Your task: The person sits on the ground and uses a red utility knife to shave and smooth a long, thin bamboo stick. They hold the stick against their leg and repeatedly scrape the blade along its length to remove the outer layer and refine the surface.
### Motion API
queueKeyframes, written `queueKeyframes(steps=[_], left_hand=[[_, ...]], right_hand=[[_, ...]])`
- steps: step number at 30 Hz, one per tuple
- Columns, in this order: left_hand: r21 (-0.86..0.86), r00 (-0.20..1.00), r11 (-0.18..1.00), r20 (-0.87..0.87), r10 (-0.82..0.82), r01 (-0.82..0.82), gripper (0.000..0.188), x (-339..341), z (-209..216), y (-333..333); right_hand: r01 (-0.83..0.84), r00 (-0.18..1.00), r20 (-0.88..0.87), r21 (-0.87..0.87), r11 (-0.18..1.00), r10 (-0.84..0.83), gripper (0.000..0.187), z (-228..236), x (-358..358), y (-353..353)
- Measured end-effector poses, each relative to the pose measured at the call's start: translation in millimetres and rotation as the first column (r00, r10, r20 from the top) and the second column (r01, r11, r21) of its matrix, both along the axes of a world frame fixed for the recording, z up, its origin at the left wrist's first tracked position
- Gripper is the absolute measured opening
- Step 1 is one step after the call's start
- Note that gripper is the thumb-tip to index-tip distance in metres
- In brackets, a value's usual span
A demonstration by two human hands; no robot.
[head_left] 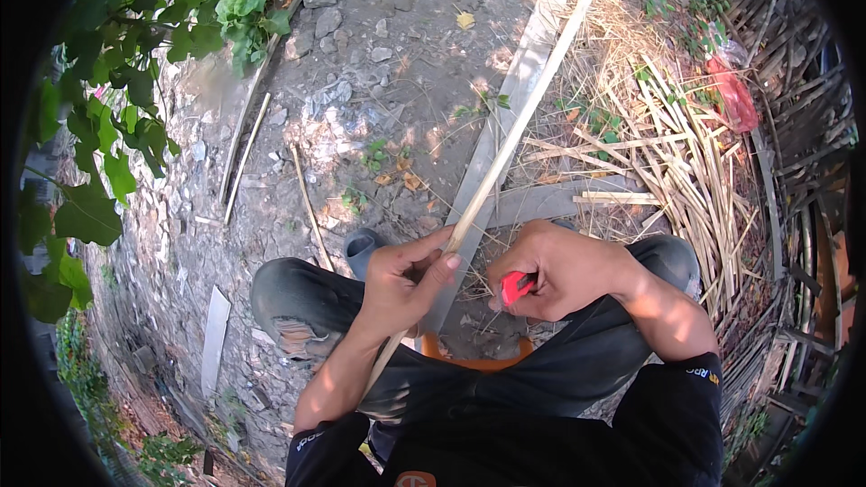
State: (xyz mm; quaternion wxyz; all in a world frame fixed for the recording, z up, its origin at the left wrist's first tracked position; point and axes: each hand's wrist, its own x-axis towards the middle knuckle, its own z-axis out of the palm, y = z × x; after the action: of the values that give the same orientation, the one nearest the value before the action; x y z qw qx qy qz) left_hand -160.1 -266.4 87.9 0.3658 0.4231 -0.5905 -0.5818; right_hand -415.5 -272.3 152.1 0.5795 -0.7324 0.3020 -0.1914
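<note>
A long pale bamboo strip point(523, 108) runs slantwise from beside my lap up to the far right. My left hand point(410, 280) is closed around its lower part, with the thumb pressed on top. The strip's near end passes under my left forearm. Just right of it, my right hand point(564, 271) is closed on a red-handled tool point(516, 288) that looks like a utility knife. Its blade does not show clearly. The tool is a little apart from the strip. A grey board point(510, 86) lies on the ground beneath and alongside the strip.
Many thin split strips point(704, 189) are heaped at the right, near a red plastic bag point(732, 95). Another grey board point(546, 203) lies crosswise ahead of my knees. An orange seat edge point(478, 362) shows between my legs. Leafy branches point(99, 126) hang at the left.
</note>
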Motion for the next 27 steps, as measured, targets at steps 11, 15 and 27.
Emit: queueKeyframes(steps=[11, 15, 27], left_hand=[[0.08, 0.999, 0.997, -0.035, 0.012, -0.009, 0.039, 8.0, -2.1, -5.5], [0.118, 0.999, 0.992, -0.04, -0.03, 0.035, 0.04, 5.9, 1.2, -4.8], [0.24, 0.973, 0.949, -0.149, -0.175, 0.207, 0.039, 5.0, 5.9, -1.7]], right_hand=[[0.328, 0.887, -0.285, -0.169, 0.93, -0.364, 0.04, 7.5, 5.0, 3.7], [0.419, 0.82, -0.218, -0.401, 0.815, -0.529, 0.042, -11.9, 2.9, 3.2], [0.313, 0.654, -0.433, -0.591, 0.743, -0.62, 0.045, -20.2, 26.2, 5.8]])
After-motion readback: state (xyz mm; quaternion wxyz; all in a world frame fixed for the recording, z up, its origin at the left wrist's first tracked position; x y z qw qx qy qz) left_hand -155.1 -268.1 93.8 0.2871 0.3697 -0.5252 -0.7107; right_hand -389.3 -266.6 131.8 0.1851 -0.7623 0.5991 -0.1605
